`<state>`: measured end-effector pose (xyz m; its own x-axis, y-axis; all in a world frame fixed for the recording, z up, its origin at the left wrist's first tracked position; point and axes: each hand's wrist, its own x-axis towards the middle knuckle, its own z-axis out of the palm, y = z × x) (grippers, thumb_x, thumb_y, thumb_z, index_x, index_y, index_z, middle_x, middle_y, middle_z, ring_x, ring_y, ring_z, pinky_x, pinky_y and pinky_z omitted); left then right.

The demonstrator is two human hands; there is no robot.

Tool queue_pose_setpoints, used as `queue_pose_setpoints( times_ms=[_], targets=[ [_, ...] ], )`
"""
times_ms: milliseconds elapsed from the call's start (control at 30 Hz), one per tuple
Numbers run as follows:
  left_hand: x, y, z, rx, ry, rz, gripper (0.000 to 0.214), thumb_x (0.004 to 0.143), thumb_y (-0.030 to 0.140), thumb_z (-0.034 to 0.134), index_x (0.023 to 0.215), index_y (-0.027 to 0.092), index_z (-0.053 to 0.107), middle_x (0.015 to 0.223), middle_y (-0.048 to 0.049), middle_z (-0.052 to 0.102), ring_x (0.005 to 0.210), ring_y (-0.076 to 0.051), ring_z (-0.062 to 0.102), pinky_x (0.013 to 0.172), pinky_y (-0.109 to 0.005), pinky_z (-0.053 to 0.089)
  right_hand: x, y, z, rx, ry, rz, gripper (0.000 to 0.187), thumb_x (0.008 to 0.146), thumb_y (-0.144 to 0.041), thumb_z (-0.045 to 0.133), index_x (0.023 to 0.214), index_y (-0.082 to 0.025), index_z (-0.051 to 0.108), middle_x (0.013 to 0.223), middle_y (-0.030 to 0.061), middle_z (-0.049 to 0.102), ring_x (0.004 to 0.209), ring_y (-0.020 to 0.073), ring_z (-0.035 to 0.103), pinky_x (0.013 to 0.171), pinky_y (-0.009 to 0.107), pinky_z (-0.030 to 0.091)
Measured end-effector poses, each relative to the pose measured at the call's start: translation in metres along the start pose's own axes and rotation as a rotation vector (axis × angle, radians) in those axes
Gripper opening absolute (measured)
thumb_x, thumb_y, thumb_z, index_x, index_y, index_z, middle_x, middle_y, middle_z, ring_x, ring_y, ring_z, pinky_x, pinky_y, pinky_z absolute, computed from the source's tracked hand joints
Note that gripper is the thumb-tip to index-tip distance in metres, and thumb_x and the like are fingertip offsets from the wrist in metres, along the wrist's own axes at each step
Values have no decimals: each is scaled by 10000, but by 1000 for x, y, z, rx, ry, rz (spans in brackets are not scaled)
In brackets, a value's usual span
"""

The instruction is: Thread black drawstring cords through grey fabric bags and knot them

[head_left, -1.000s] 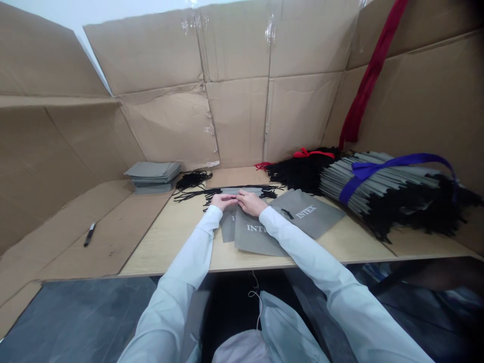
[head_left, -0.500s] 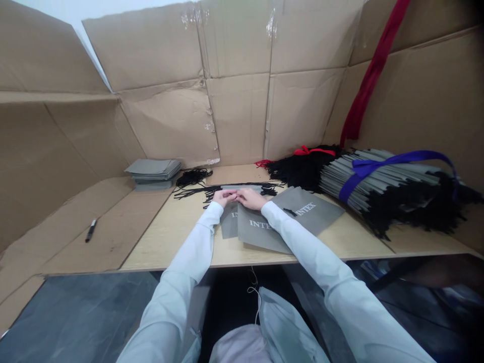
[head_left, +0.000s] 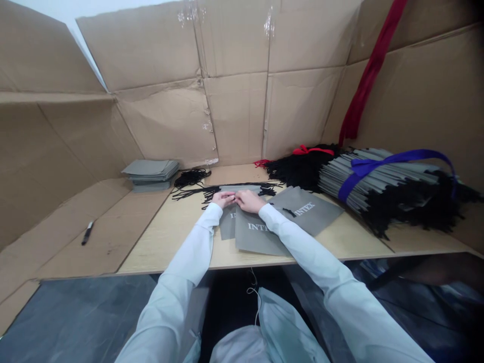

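Note:
My left hand [head_left: 224,198] and my right hand [head_left: 248,201] meet fingertip to fingertip over the middle of the table, both closed in a pinch. Under my right hand, at its upper left corner, is a flat grey bag [head_left: 260,242] printed INTEX. What the left fingertips pinch is too small to make out. A second grey bag [head_left: 227,229] shows beneath, partly covered. To the right, more grey bags [head_left: 321,214] lie fanned out, with a short black cord piece [head_left: 289,212] on top. Just beyond my hands, black cords [head_left: 196,192] stretch across the table.
At the back left stand a stack of grey pieces [head_left: 151,171] and a heap of black cord [head_left: 192,176]. On the right lie a purple-ribboned bundle of grey bags [head_left: 381,176] and a red-tied black cord bundle [head_left: 297,166]. A pen [head_left: 87,233] lies left. Cardboard walls [head_left: 234,116] enclose the table.
The view has shifted slightly. My hands stay pinched together in nearly the same place, with only small finger movement.

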<state>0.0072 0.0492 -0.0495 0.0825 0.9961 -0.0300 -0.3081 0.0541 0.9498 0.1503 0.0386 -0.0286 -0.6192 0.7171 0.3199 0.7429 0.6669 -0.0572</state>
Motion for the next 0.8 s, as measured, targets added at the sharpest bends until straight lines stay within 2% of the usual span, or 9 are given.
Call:
queue_pose_setpoints(
  times_ms=[100,167,300,367,467,567,700,800],
  targets=[
    [-6,-2,2,-41,-49,-98,201,501,81,674,678,70,577,630,-58,607,628,-121,582,753,-284,437,-3,-2,1,42,44,3,236,768,-207,339,849,-128,545,811,79,559,700,135,486,612,215,286],
    [-11,-3,9,-101,-65,-117,192,512,145,679,660,82,573,623,-51,604,623,-116,578,740,-280,438,-3,-2,1,93,97,25,231,762,-200,345,848,-127,546,798,75,560,696,133,481,620,214,295],
    [-16,-5,26,-230,0,52,198,502,157,681,650,79,576,615,-50,602,634,-117,573,748,-264,424,-1,-3,0,228,208,64,217,751,-191,358,816,-124,553,741,53,566,641,115,458,607,203,304],
    [-14,-5,29,-239,58,60,198,488,155,684,635,79,576,612,-55,604,631,-125,574,730,-266,427,1,-4,-2,276,218,71,217,750,-205,363,741,-122,562,674,37,558,587,102,430,578,197,294],
    [-7,-7,26,-175,218,40,181,483,194,682,575,88,566,540,-38,585,560,-125,559,637,-262,441,4,-8,-4,324,190,100,239,740,-236,383,635,-115,560,570,14,524,517,85,372,536,194,270],
    [2,-10,23,-31,366,95,179,494,244,664,496,104,552,432,9,527,454,-103,506,521,-233,418,7,-9,-3,401,166,131,251,726,-255,396,609,-106,560,522,-6,493,484,71,336,511,186,259],
    [8,-14,20,164,419,137,173,501,257,648,457,116,557,341,44,451,364,-70,417,415,-196,343,8,-7,3,482,150,177,242,702,-263,416,593,-101,560,496,-19,473,478,64,342,497,176,260],
    [8,-16,19,208,439,161,182,496,266,648,442,121,552,320,49,428,355,-60,396,398,-183,318,8,-5,7,495,145,177,243,698,-264,414,591,-103,561,493,-22,475,477,63,339,492,175,259]
  ],
)
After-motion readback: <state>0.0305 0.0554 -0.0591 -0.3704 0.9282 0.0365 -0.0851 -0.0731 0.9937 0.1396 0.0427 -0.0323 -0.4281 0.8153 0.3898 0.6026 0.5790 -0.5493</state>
